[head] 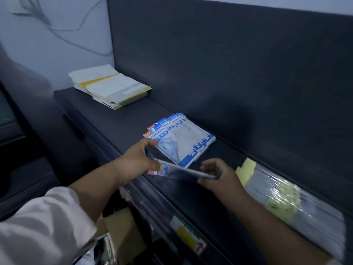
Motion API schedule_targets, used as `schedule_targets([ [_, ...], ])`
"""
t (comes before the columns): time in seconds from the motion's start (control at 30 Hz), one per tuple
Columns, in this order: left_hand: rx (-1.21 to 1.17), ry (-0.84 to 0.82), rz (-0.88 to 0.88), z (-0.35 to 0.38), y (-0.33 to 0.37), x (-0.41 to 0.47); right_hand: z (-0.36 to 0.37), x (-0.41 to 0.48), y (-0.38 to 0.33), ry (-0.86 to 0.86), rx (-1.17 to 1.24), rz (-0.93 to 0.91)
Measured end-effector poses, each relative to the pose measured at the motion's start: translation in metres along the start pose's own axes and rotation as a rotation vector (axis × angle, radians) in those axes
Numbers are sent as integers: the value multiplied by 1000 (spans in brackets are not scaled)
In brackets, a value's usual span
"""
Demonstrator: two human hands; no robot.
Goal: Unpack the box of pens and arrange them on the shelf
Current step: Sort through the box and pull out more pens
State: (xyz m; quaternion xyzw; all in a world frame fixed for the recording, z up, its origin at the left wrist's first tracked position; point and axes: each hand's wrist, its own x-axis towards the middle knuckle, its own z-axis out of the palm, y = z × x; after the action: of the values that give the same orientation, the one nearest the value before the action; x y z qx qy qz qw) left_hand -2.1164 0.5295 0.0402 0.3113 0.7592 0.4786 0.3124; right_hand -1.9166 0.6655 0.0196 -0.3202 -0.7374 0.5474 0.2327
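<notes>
Several flat blue-and-white packets (pixel 183 138) lie fanned in a pile on the dark shelf (pixel 118 123). Just in front of that pile I hold a thin stack of the same packets (pixel 183 172) edge-on over the shelf's front edge. My left hand (pixel 141 159) pinches its left end, with the fingers also touching the pile's near corner. My right hand (pixel 215 175) grips the stack's right end with curled fingers. An open cardboard box (pixel 122 232) sits low down, below my left forearm.
A stack of white and yellow paper pads (pixel 108 87) lies at the shelf's far left end. Plastic-wrapped goods with yellow labels (pixel 286 199) lie on the shelf to the right. A dark back panel (pixel 229 73) rises behind. More wrapped items (pixel 183 230) hang below the shelf front.
</notes>
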Motion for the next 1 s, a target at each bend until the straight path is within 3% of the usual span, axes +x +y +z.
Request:
schedule_targets([
  [0.1, 35, -12, 22, 7, -2, 3, 3, -2, 10, 35, 7, 36],
  [0.33, -125, 59, 36, 7, -2, 11, 8, -2, 3, 165, 28, 4],
  [0.6, -54, 65, -18, 7, -10, 12, 24, -4, 0, 194, 124, 110],
  [0.8, -2, 121, -7, 1, -12, 15, 22, 1, 1, 208, -11, 82],
  [1.0, 236, 81, 39, 3, -16, 17, 21, 1, -3, 111, -143, 133],
])
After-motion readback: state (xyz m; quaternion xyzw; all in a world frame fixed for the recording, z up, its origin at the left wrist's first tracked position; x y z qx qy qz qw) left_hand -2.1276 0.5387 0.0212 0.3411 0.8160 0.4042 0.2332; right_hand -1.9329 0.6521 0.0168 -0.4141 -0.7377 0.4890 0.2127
